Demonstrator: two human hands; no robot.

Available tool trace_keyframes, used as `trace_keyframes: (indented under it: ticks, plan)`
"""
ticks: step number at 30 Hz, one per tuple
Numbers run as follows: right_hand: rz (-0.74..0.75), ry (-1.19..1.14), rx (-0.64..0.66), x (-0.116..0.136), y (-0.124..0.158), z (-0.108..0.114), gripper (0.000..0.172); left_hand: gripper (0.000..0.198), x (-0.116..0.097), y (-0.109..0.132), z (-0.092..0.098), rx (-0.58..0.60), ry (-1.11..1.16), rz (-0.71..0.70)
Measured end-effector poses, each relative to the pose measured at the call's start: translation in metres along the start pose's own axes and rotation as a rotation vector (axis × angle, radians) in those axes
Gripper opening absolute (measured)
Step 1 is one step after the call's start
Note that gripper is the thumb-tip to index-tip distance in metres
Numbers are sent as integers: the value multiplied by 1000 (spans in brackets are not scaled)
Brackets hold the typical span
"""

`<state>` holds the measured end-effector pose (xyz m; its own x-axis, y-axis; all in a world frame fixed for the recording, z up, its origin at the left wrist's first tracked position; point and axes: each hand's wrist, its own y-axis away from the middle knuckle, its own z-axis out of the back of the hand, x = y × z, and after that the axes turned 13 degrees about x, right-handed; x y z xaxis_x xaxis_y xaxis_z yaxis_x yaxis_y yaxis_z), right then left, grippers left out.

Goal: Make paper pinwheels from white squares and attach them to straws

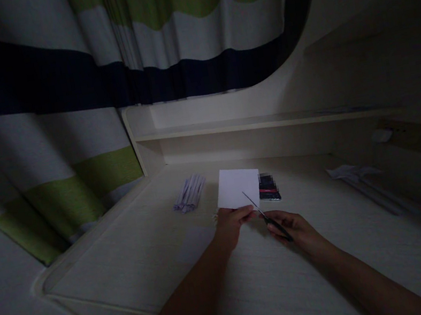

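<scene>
My left hand is closed on the near edge of a white sheet of paper, thumb and fingers pinching it. The sheet is held up off the desk, its flat face towards me. In my right hand is a pair of scissors with black handles. Their thin blades point up and left, across the lower right part of the paper. Whether the blades are parted I cannot tell in this dim light.
A phone lies on the desk just right of the paper. To the left is a bundle of folded paper strips; nearer lies a pale sheet. Long paper pieces rest at right. A shelf and curtain stand behind.
</scene>
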<state>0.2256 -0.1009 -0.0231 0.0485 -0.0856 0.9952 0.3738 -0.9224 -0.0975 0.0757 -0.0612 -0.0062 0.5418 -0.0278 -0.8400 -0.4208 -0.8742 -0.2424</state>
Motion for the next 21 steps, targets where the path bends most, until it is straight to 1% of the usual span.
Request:
trace_keyframes:
  ticks: [3,11,14,17,21]
  plan:
    - [5,10,-12,-3,-1,1,42,18,-1,1,-1,-2,0,8]
    - [0,32,-22,-5,-1,2,40,22,-3,1,-2,5,30,-10]
    - [-14,27,-25,-4,-1,2,39,21,-5,0,-2,-28,52,1]
    - [-32,31,-43,-3,-1,1,41,25,-6,-2,-1,-72,78,40]
    - [-50,-8,-73,-2,-1,-1,44,30,-5,-2,0,-81,71,63]
